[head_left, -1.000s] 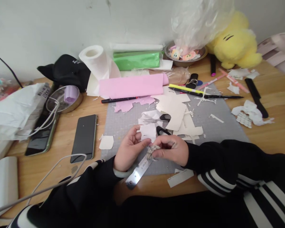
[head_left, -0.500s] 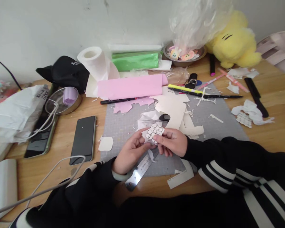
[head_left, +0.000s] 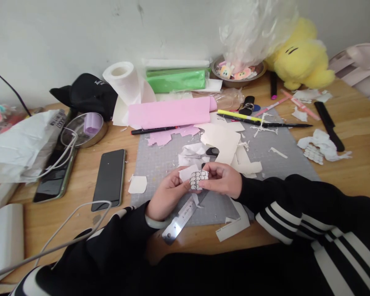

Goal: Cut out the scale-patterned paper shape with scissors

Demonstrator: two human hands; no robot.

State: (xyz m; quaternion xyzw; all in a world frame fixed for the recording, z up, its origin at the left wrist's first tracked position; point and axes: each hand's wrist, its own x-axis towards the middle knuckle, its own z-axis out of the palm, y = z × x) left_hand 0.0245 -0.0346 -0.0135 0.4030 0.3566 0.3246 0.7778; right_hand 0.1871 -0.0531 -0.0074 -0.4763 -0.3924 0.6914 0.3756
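Between both hands is a small white paper piece drawn with black scale-like outlines. My left hand grips its left side, thumb on the front, with a plain white bit of paper showing behind it. My right hand pinches the right edge, thumb over the drawn face. Under the hands lie a grey cutting mat and a metal ruler, its upper end beneath the paper. Just beyond them, scissors with black handles rest on crumpled white tissue.
Cream paper scraps, a folded pink sheet and pens cover the mat's far side. Left are a phone and a metal bowl. A comb and a yellow plush sit at right.
The paper piece has turned in my fingers, and a plain white part now shows at its left. My right hand has shifted slightly, and more of the scissors is visible.
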